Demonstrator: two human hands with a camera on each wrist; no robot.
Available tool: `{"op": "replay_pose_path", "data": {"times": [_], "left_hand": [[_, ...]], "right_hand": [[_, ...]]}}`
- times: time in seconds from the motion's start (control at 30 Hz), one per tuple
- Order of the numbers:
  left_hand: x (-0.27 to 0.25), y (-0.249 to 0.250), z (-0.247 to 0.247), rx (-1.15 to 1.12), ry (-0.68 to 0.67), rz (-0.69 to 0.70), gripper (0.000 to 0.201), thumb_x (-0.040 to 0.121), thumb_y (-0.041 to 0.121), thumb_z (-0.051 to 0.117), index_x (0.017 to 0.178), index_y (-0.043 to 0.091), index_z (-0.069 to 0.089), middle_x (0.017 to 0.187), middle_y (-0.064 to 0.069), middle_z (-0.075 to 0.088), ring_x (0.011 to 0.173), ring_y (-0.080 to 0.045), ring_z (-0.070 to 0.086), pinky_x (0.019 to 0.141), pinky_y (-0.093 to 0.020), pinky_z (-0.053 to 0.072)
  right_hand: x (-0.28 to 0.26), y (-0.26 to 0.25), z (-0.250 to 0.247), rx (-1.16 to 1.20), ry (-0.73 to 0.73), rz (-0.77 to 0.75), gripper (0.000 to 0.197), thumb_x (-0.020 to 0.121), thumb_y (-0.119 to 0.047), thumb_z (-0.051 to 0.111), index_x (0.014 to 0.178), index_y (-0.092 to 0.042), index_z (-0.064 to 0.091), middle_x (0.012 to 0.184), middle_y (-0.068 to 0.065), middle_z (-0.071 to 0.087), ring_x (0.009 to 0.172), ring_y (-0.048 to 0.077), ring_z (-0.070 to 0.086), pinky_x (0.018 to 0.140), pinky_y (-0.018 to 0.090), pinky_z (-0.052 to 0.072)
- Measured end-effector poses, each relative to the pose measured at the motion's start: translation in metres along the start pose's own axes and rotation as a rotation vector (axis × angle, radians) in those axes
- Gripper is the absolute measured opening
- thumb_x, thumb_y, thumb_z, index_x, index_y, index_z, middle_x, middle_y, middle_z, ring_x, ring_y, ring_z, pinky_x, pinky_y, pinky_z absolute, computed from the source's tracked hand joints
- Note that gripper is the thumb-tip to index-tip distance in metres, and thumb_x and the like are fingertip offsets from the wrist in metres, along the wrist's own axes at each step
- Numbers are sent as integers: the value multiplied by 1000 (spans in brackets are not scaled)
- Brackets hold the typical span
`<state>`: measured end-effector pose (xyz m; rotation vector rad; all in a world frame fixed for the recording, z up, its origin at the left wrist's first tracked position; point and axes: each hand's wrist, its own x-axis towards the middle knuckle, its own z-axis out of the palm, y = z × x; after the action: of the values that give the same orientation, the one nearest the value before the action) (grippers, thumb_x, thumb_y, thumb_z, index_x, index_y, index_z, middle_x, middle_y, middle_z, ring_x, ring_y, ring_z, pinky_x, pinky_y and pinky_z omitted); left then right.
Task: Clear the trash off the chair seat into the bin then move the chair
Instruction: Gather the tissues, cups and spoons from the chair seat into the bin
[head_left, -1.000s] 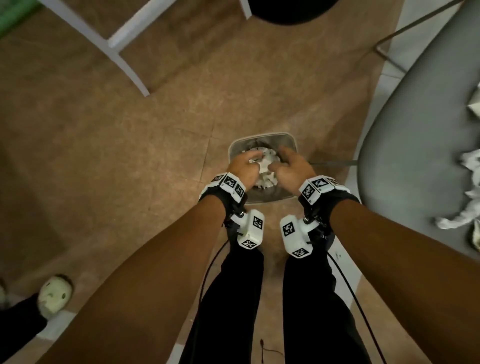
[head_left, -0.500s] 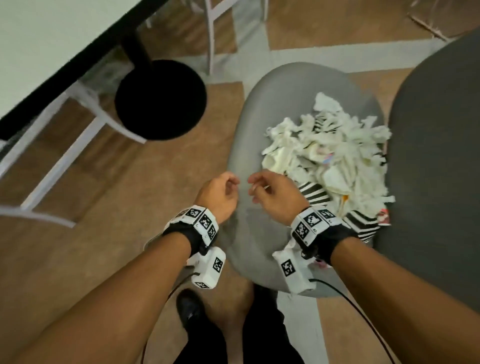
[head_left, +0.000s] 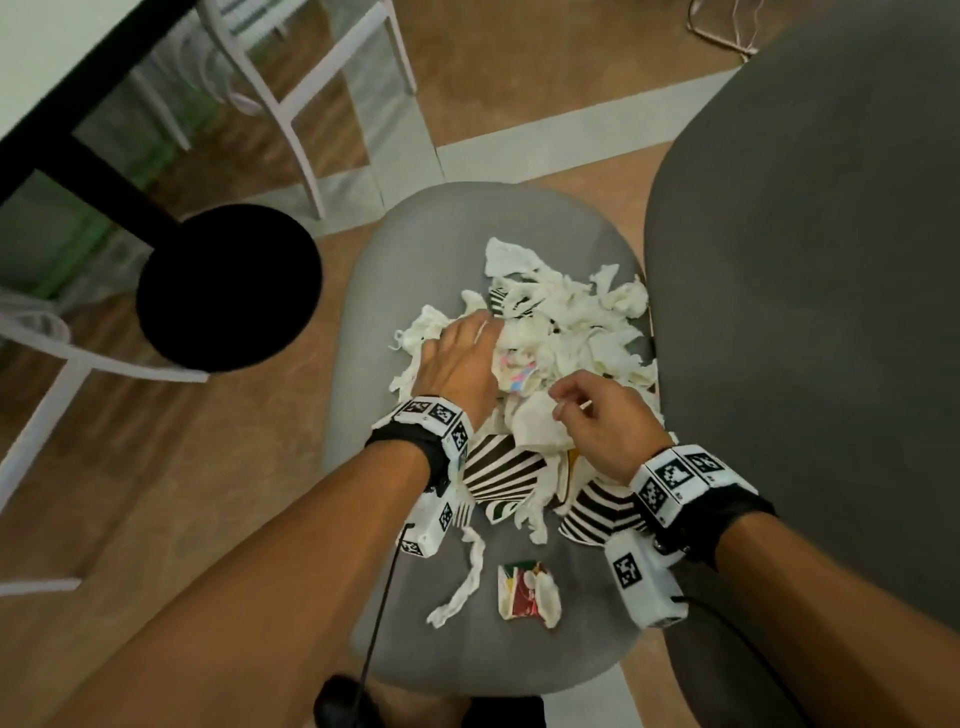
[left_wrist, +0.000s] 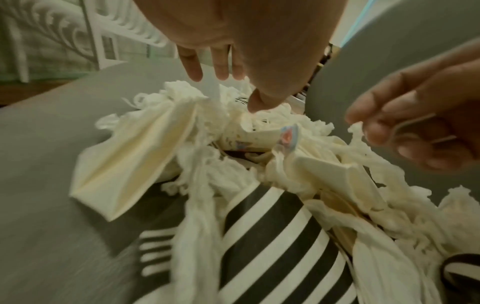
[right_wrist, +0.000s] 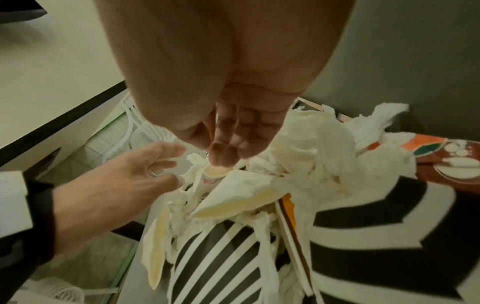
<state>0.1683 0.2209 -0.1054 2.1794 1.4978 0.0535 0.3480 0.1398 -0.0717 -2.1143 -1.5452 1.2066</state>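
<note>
A grey chair seat (head_left: 415, 260) carries a pile of white torn tissue (head_left: 566, 317) mixed with black-and-white striped paper cups (head_left: 498, 467). Nearer me lie a loose tissue strip (head_left: 462, 587) and a crumpled red-green wrapper (head_left: 527, 597). My left hand (head_left: 467, 338) reaches into the pile's left side with straight fingers (left_wrist: 193, 65), and its thumb touches tissue. My right hand (head_left: 563, 408) hovers over the pile's near side, its fingers (right_wrist: 226, 152) pointing down and brushing the tissue (right_wrist: 311, 144). It holds nothing that I can see. The bin is out of view.
The chair's dark grey back (head_left: 805, 312) rises along the right. A black round base (head_left: 228, 286) stands on the wooden floor left of the seat. Beyond it are a table edge (head_left: 78, 88) and white chair legs (head_left: 306, 119).
A second ago both hands were at the bin on the floor, among tissue. The view has since swung to the chair. Both hands have moved forward from the seat's near edge onto the pile.
</note>
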Motion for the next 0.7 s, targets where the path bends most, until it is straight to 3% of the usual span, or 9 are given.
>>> {"op": "replay_pose_path", "data": {"times": [0.1,0.2,0.27,0.3,0.4,0.5,0.63,0.7], "left_hand": [[22,22,7,22,-52,86,70,91,12,52,152,27,24,161,5,21,147,-19,22,113,-44,24],[34,42,22,58,-149,115,69,94,17,48,155,30,18,163,4,18,147,-20,20,113,-44,23],[40,47,30,131,-177,108,63,95,29,44,153,32,20,156,0,32,138,-27,32,107,-46,27],[42,48,32,178,-177,115,57,95,31,44,150,31,29,146,-2,43,130,-29,39,102,-46,30],[46,49,36,194,-211,122,32,94,19,46,124,16,56,117,-8,55,111,-32,48,90,-41,36],[38,47,31,-5,-161,24,20,96,22,41,96,10,56,95,-7,51,92,-28,52,80,-35,41],[23,34,17,-108,10,-77,45,94,46,43,74,8,58,78,-4,60,74,-26,57,66,-33,47],[21,24,13,-80,15,-116,47,95,50,47,68,12,53,80,-3,54,72,-24,54,63,-33,47]], "right_hand": [[13,3,-4,-67,78,-59,20,94,-22,54,110,-23,65,101,-4,68,83,14,62,79,27,49],[22,10,-10,-152,176,-76,23,93,-21,55,114,-21,64,111,-2,59,92,16,59,86,33,51],[28,16,-16,-185,223,-60,28,91,-20,58,118,-19,62,121,1,52,109,20,53,94,35,48],[31,18,-20,-200,238,-48,31,90,-19,60,120,-18,60,126,2,49,117,21,48,99,34,45],[40,24,-30,-262,217,5,48,85,-23,67,131,-20,52,141,1,40,129,24,37,108,38,40],[45,28,-33,-298,131,57,71,82,-36,71,145,-23,40,153,1,34,137,29,33,114,45,34],[45,28,-31,-405,25,60,82,80,-48,72,150,-31,32,155,-2,34,142,27,32,117,48,28],[46,29,-29,-513,-32,33,72,83,-39,70,147,-33,38,149,0,41,137,28,38,115,48,29]]}}
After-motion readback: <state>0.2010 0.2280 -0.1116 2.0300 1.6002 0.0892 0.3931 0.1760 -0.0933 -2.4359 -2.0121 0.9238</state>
